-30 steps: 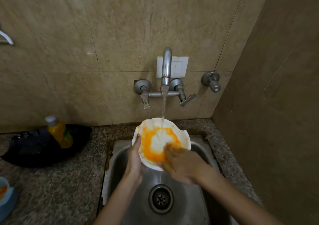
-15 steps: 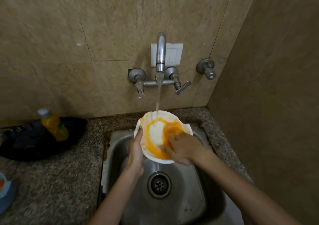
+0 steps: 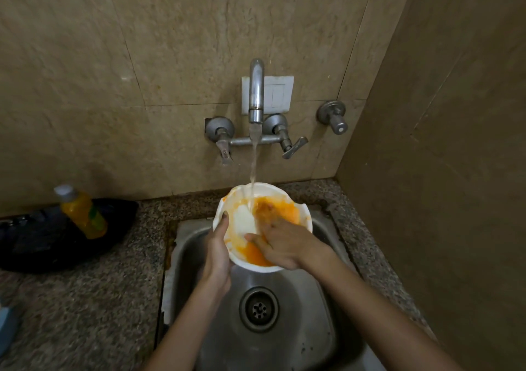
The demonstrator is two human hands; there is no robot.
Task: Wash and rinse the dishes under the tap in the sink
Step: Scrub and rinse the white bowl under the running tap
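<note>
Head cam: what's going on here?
A person is washing a white bowl over the sink. The left hand grips the bowl's left rim, and the right hand rubs the inside with its fingers. The tap is running, and its water falls into the bowl. One patch inside is clean white; the rest is smeared orange. A yellow bottle stands on the counter to the left.

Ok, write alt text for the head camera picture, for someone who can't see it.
Over a steel sink, a person's left hand holds a white bowl smeared with orange residue by its rim, while the right hand rubs its inside under water running from a wall tap. A yellow bottle leans on a dark object on the counter to the left.
</note>
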